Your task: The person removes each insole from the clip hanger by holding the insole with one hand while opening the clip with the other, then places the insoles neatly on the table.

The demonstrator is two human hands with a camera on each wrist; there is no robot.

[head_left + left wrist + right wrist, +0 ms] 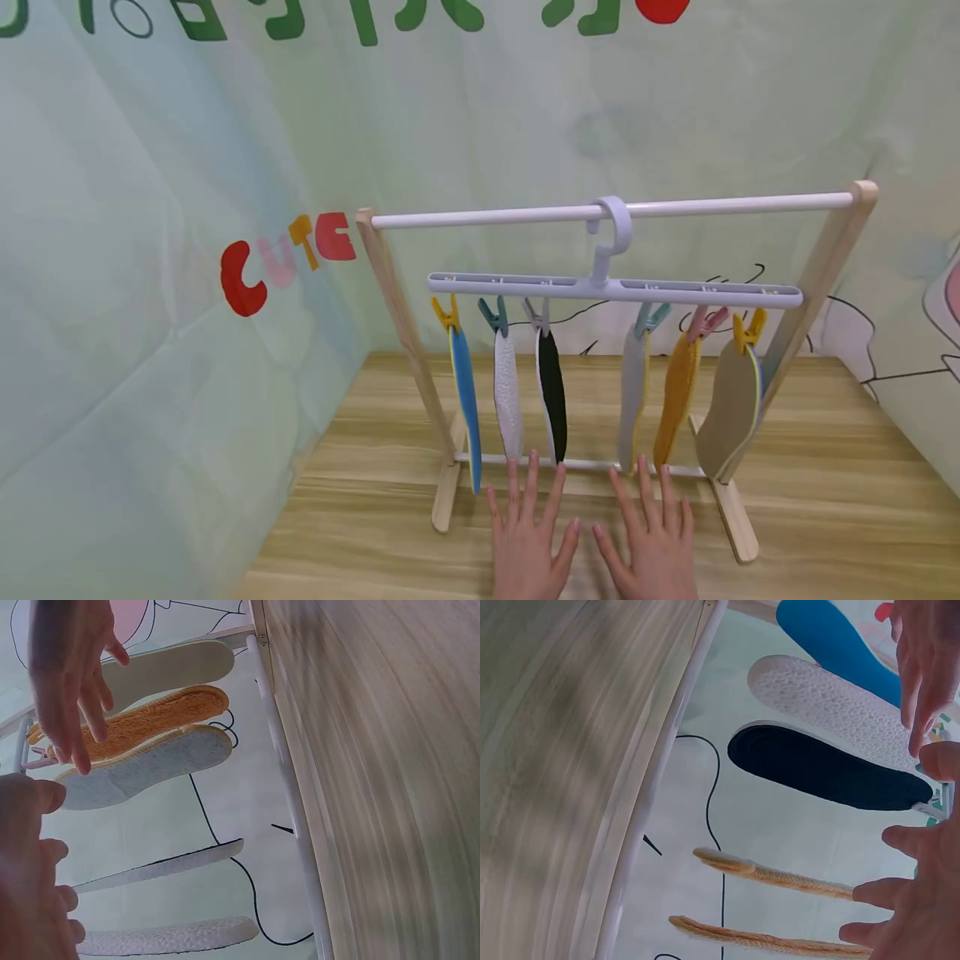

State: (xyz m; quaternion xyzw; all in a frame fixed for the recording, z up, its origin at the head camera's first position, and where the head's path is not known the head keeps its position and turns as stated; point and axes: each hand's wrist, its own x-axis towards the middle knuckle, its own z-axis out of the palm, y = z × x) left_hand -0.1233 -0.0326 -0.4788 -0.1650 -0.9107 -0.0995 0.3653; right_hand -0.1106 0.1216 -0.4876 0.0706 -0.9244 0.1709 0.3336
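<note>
My left hand [527,542] and right hand [654,546] are held out side by side, fingers straight and spread, holding nothing. Beyond them, shoe insoles hang by clips from a pale lilac hanger [555,287]. On the left are a blue insole [465,400], a white textured insole [507,396] and a black insole [552,396]. On the right hang a grey insole [632,400], an orange fuzzy insole [677,396] and a beige insole [727,408]. The left fingertips overlap the white and black insoles in the head view; whether they touch cannot be told.
The hanger hooks over the white top bar [487,217] of a wooden-legged rack [405,325]. The rack stands on a wood-grain table [352,467]. A printed cloth backdrop [480,125] with coloured letters surrounds the table at the back and left.
</note>
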